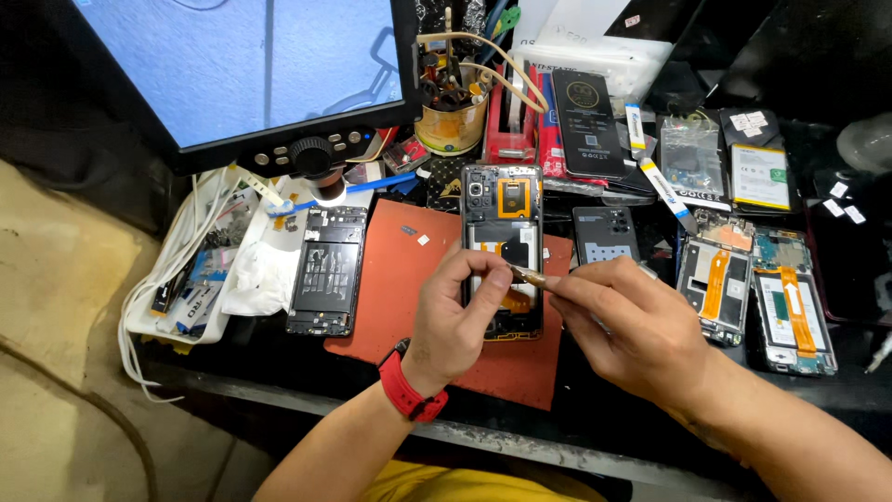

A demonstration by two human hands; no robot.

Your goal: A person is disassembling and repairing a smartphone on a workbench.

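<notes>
An opened phone (503, 218) with its back off lies upright on a red work mat (391, 279), showing an orange flex cable and a black board. My left hand (452, 319), with a red wristband, grips the phone's lower half from the left side. My right hand (630, 327) pinches a thin metal tool (528, 275) whose tip points left, just above the phone's middle and close to my left fingers.
A black phone frame (325, 270) lies left of the mat. Two opened phones with orange flex cables (754, 293) sit at the right. A monitor (242, 65), a tool cup (452, 116), boxes and spare parts crowd the back. White cables hang at the left edge.
</notes>
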